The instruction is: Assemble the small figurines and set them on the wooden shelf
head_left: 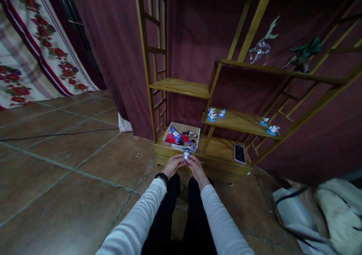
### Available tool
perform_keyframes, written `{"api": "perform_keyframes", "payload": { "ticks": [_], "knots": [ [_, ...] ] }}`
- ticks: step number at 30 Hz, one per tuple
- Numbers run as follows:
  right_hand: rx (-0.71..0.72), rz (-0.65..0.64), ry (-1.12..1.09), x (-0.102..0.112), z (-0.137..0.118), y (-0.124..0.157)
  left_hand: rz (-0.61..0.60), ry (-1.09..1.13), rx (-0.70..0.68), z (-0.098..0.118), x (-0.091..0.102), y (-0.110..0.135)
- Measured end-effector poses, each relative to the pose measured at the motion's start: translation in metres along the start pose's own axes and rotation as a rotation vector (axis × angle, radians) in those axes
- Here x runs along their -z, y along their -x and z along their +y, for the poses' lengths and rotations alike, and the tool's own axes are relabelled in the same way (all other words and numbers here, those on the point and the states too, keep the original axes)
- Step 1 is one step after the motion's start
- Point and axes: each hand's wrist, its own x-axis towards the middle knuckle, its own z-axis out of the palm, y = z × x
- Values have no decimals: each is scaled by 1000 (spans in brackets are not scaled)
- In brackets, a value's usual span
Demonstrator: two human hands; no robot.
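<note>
Left hand and right hand pinch the figure between them, at 6 o'clock from the box. Caution: uneven fingertip pressure may release the figure; a drop to the floor could follow.

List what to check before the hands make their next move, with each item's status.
1. Grip on the small purple-and-white figurine: ok, left hand and right hand both hold it.
2. Figurine upright: ok.
3. White rectangular cardboard box supported: ok, on the low wooden board.
4. Red, purple and black pieces sorted: not ok, jumbled inside.
5. Black-screened rectangular phone apart from hands: ok.
6. Figurine undamaged: cannot tell, too small.
</note>
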Motion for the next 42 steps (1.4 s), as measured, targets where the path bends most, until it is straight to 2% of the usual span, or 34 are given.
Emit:
{"api": "perform_keyframes", "payload": {
  "ticks": [12,16,21,25,31,42],
  "knots": [
    [-22,-22,63,2,3,2,75,-46,-49,-9,0,-4],
    [-19,8,112,0,0,2,116,-75,-60,-10,-2,-4],
    [-55,-73,151,6,-9,3,87,-52,-34,-9,-4,-2],
    [26,4,126,9,-13,7,43,-47,-51,-11,-5,0],
    [175,19,186,4,-6,8,44,11,-230,-19,-9,-3],
    [440,193,698,12,3,2,1,-4,-261,-18,-5,-6]
  ]
}}
